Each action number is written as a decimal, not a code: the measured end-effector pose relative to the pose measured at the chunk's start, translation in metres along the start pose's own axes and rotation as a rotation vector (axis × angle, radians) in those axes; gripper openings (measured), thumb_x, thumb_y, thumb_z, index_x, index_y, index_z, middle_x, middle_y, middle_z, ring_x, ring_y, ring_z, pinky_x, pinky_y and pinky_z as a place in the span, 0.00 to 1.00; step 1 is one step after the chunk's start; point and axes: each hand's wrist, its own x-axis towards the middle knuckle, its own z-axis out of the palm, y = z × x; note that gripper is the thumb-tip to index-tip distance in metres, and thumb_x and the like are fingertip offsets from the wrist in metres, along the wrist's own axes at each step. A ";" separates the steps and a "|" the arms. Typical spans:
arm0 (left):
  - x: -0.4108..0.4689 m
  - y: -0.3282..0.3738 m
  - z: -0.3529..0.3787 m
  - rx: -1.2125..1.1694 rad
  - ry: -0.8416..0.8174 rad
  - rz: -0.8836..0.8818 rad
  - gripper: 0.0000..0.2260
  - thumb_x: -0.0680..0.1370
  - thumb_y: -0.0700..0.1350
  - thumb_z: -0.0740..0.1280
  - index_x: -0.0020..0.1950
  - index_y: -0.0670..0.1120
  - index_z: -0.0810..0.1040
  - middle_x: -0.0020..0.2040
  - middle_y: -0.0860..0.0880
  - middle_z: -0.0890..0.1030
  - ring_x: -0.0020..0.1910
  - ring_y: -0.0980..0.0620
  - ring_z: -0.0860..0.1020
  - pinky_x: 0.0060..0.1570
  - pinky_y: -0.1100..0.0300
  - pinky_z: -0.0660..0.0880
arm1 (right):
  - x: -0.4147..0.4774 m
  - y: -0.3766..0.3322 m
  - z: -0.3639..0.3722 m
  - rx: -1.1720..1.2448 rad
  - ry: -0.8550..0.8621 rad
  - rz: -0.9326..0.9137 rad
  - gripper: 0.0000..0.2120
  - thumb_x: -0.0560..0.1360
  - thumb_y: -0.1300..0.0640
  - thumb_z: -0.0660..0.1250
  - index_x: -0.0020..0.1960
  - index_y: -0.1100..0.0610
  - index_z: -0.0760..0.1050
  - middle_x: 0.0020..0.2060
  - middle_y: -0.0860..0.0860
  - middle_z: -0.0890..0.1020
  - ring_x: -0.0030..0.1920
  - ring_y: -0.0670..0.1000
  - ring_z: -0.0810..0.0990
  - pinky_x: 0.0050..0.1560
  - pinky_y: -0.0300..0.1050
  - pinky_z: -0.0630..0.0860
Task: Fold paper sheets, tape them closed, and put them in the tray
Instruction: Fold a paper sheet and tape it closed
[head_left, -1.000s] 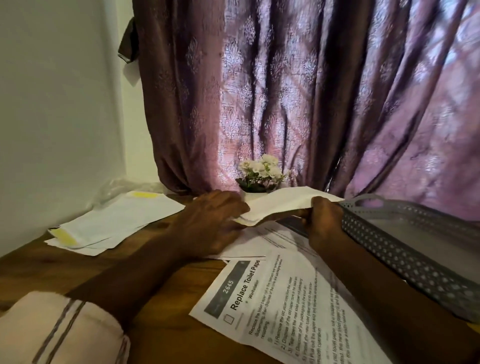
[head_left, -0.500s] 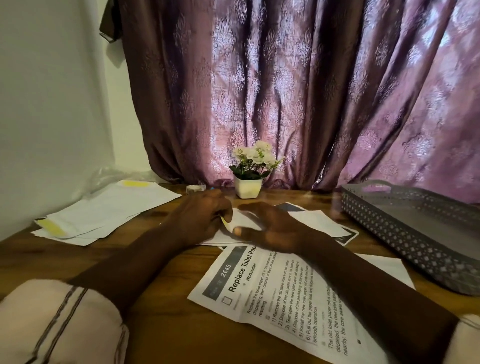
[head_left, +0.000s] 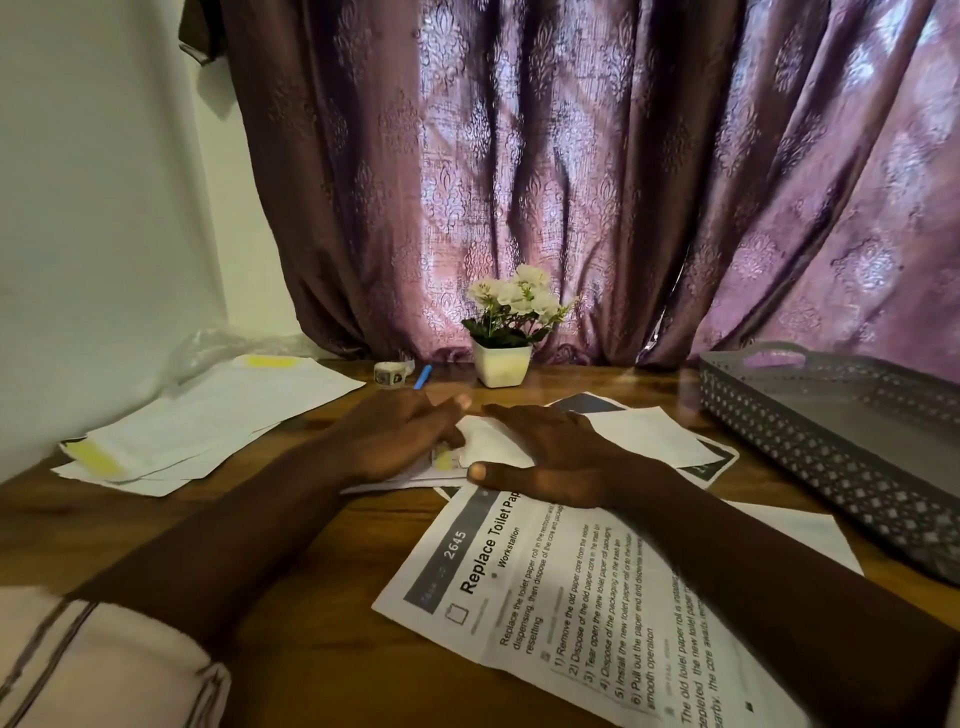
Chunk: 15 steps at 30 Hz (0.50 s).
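Note:
A white paper sheet (head_left: 493, 441) lies flat on the wooden table (head_left: 322, 623), mid-table, over other printed sheets. My left hand (head_left: 400, 436) rests on its left part, fingers fairly straight. My right hand (head_left: 550, 457) lies flat on the sheet's right part, thumb stretched toward me. A small yellow patch shows at the sheet's edge between my hands. The grey perforated tray (head_left: 810, 441) stands at the right, with nothing visible in it. A tape roll (head_left: 389, 373) sits at the back of the table.
A printed sheet titled "Replace Toilet Pap…" (head_left: 571, 613) lies near me. A stack of sheets with yellow strips (head_left: 208, 421) lies at the left by the wall. A blue pen (head_left: 422, 376) and a white flower pot (head_left: 501, 364) stand before the curtain.
A second ago both hands held the folded sheet up in the air near the tray. They have brought it down onto the table and now press it flat.

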 end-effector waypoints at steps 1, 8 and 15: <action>0.000 0.004 0.003 -0.057 0.006 -0.061 0.34 0.75 0.75 0.51 0.51 0.53 0.88 0.52 0.57 0.87 0.54 0.55 0.81 0.66 0.48 0.73 | 0.000 -0.001 0.001 0.001 0.002 -0.008 0.45 0.69 0.18 0.53 0.80 0.34 0.47 0.82 0.46 0.58 0.82 0.52 0.55 0.79 0.63 0.50; 0.009 0.029 0.020 -0.428 0.108 -0.320 0.22 0.75 0.59 0.73 0.44 0.38 0.86 0.38 0.47 0.85 0.37 0.51 0.81 0.42 0.58 0.77 | 0.006 -0.004 0.008 -0.006 -0.008 0.017 0.50 0.67 0.16 0.53 0.81 0.39 0.47 0.82 0.47 0.59 0.81 0.54 0.57 0.78 0.62 0.53; 0.007 0.027 0.007 -0.678 0.161 -0.480 0.05 0.75 0.47 0.75 0.48 0.47 0.82 0.36 0.48 0.85 0.32 0.53 0.81 0.31 0.59 0.74 | 0.003 -0.022 0.015 0.014 0.000 -0.040 0.48 0.69 0.18 0.53 0.81 0.37 0.44 0.82 0.47 0.58 0.81 0.54 0.56 0.79 0.63 0.51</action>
